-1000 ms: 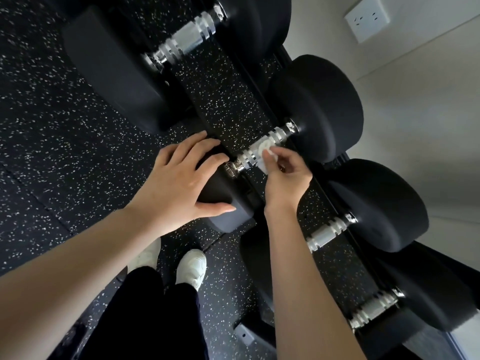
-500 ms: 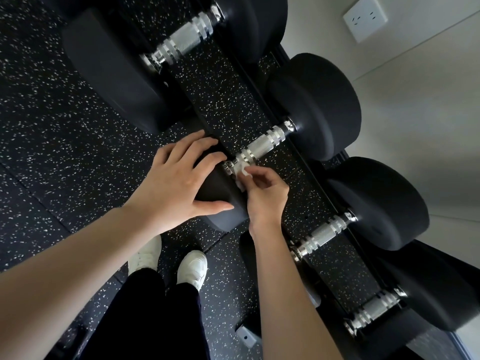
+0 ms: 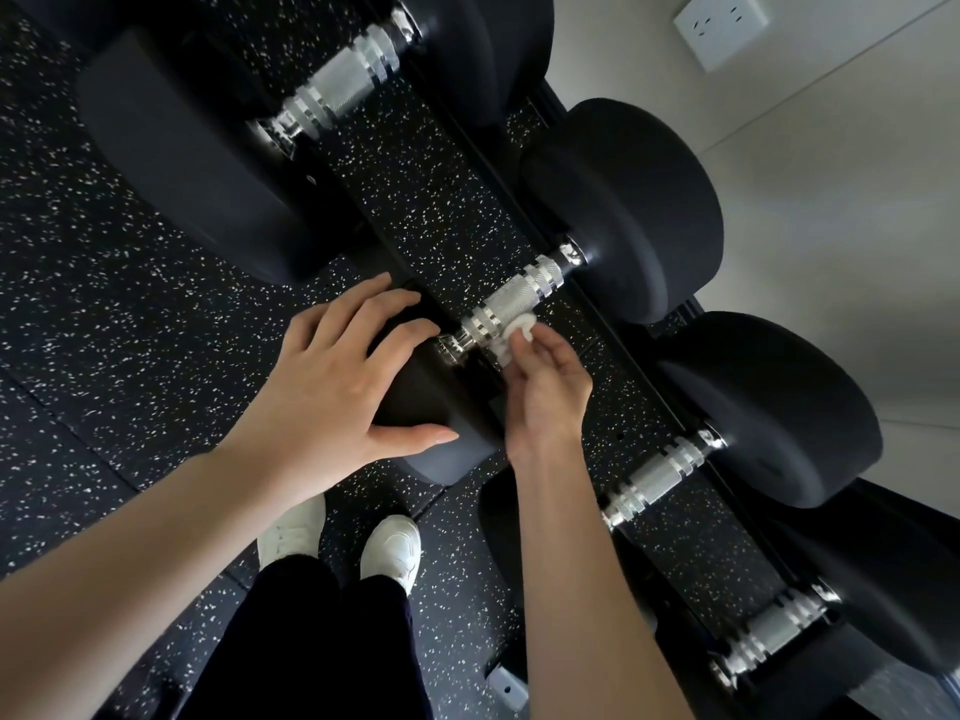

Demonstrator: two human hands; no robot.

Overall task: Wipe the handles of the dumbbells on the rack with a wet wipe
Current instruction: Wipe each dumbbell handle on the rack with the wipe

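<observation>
Several black dumbbells lie side by side on a rack (image 3: 623, 350), their chrome knurled handles running diagonally. My right hand (image 3: 545, 392) pinches a small white wet wipe (image 3: 511, 335) against the near end of the second dumbbell's handle (image 3: 511, 304). My left hand (image 3: 332, 376) rests with spread fingers on that dumbbell's near black head (image 3: 441, 423). The far head (image 3: 634, 210) of this dumbbell sits by the wall.
Another dumbbell handle (image 3: 337, 90) lies farther up the rack, and two more handles (image 3: 660, 478) (image 3: 774, 631) lie nearer right. Speckled black rubber floor (image 3: 104, 330) spreads left. My white shoes (image 3: 389, 548) stand close to the rack. A wall socket (image 3: 719, 20) is top right.
My right hand slid the wipe down the handle from its far part to the near end, then shifted slightly back along it. My left hand stayed on the dumbbell head.
</observation>
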